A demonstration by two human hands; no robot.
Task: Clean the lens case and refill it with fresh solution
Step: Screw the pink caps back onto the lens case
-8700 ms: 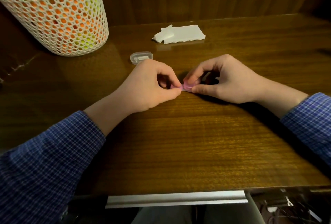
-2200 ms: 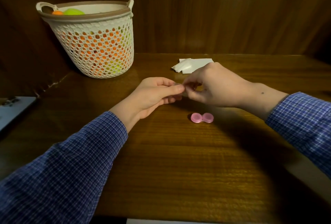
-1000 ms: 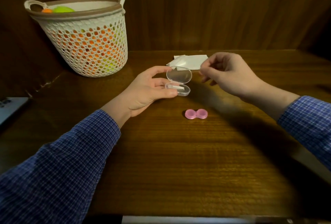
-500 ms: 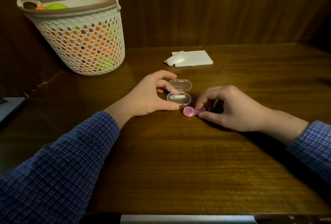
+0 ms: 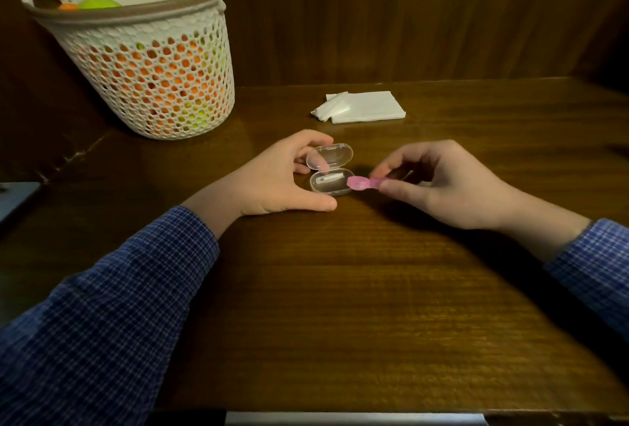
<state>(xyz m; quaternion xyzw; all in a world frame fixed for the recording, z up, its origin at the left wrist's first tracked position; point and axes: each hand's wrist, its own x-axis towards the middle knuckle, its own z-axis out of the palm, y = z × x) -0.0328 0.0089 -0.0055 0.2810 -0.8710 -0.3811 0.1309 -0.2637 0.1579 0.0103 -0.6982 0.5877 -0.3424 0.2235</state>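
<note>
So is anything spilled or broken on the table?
No, nothing stands out. The clear box sits open by the left hand, the right hand holds the pink lens case, and the tissues lie dry.

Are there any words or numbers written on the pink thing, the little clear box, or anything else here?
None can be read.
Pink lens case: no lettering visible.
Clear box: plain; the white piece inside shows no marks.
Tissues: blank.
Basket: no label in view.
</note>
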